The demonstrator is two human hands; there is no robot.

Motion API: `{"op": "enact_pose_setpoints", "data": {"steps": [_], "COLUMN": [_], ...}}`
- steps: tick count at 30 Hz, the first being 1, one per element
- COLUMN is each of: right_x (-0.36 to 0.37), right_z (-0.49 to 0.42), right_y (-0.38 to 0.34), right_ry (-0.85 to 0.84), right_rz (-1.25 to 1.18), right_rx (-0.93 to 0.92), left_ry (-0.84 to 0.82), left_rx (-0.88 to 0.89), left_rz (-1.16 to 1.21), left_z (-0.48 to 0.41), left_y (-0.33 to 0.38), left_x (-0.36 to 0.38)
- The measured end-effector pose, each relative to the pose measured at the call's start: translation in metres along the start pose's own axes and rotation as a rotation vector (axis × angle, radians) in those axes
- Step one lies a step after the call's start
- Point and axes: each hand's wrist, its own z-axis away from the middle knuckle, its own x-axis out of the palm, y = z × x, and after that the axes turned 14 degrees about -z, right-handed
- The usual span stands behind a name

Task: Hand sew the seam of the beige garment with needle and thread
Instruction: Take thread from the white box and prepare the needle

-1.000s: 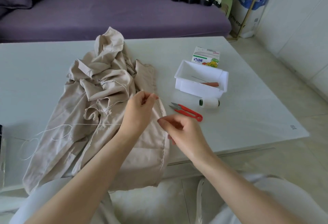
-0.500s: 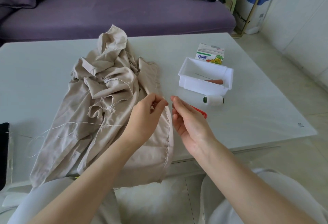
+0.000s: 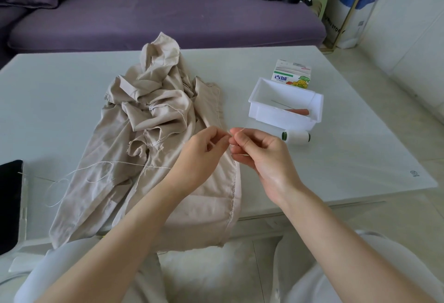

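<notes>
both hands meet over the right edge of the beige garment (image 3: pixel 156 120), which lies crumpled on the white table (image 3: pixel 360 158) with its near end hanging off the near edge. the left hand (image 3: pixel 204 156) pinches the thread (image 3: pixel 144 165) between thumb and forefinger. the right hand (image 3: pixel 263 156), fingers curled, pinches it too, tip to tip. the thread trails left across the cloth. the needle is too small to make out. the spool (image 3: pixel 296 137) and white tray (image 3: pixel 283 120) sit just to the right.
</notes>
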Motion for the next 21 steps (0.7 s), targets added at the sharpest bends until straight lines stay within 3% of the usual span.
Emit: {"op": "enact_pose_setpoints", "data": {"steps": [7, 13, 21], "right_x": [0.0, 0.002, 0.003], "right_z": [-0.001, -0.002, -0.001], "right_y": [0.003, 0.005, 0.005], "right_ry": [-0.047, -0.084, -0.115], "right_rz": [0.1, 0.134, 0.169], "right_rx": [-0.041, -0.058, -0.058], "left_ry": [-0.076, -0.018, 0.077], "left_rx": [-0.155, -0.129, -0.017], "left_rz": [0.387, 0.374, 0.184], "left_z": [0.007, 0.008, 0.007], "left_y": [0.014, 0.011, 0.005], "left_x": [-0.013, -0.014, -0.013]}}
